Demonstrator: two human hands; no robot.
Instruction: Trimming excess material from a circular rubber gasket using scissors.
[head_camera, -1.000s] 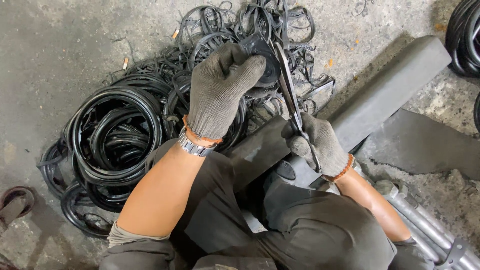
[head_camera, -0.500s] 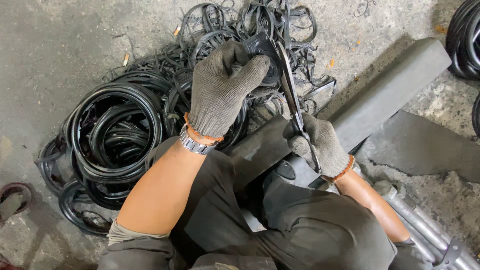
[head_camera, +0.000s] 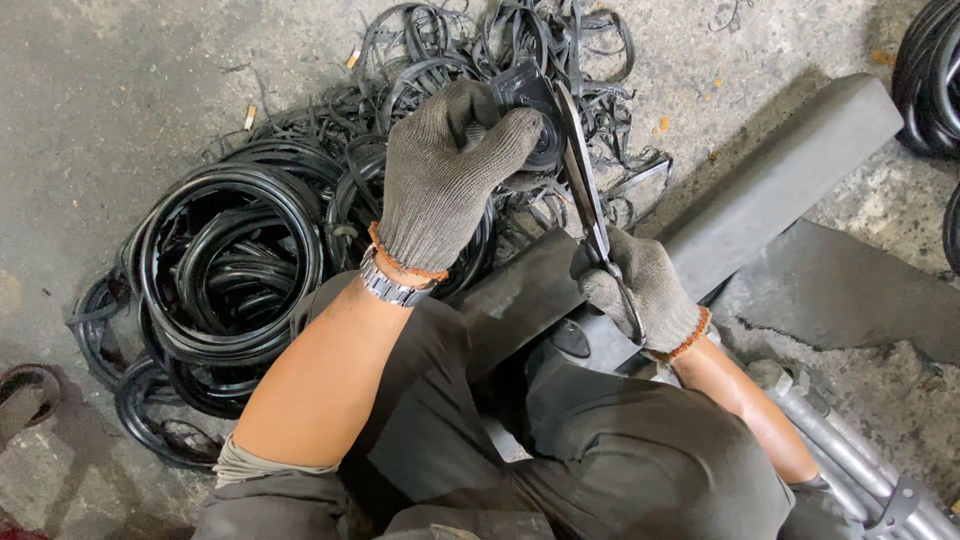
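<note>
- Two gloved hands were busy over the lap: the left hand (head_camera: 445, 180) was clenched around a black rubber piece (head_camera: 535, 105), holding it up above the pile.
- Right hand (head_camera: 640, 290) was wrapped tight on the handles of the shears (head_camera: 585, 195), blades pointing up and away, tips right at the rubber piece.
- Whether the blades were biting or only touching the rubber, I could not tell; the left glove hid the meeting point.
- Rubber rings (head_camera: 230, 260) lay heaped on the concrete floor (head_camera: 120, 90) to the left, with thin black trimmings (head_camera: 560, 40) tangled beyond the hands.
- Grey metal bar (head_camera: 770, 190) ran across the knees, under the right hand, and steel pipes (head_camera: 850, 450) lay at the lower right.
- Watch (head_camera: 388, 285) sat on the left wrist, just below the glove cuff.
- Risk, as I judged it: the left fingers sat very near the blades, so a slip of the rubber or a hard squeeze could nick the knitted glove.
- Another risk: springy rubber could twist out of the grip, sending the cut off line.
- Loose trimmings underfoot could snag, too.
</note>
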